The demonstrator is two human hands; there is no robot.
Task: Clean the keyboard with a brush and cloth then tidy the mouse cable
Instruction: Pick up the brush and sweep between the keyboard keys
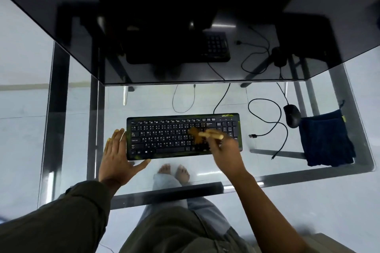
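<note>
STEP: brushing keys | keyboard [184,135] at frame centre on glass table [205,98] | right hand [224,150] grip closed on brush [207,135], bristles on right-centre keys | left hand [117,154] open, bracing left edge | ADVICE: short row-wise strokes, light pressure; cloth [326,139] and mouse [292,115] at right.

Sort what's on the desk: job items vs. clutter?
Job: keyboard, steadied by the left hand; brush in the right hand; dark blue cloth; mouse and its loose cable.

Lying about: dark monitor; thin spare cable behind the keyboard.
</note>
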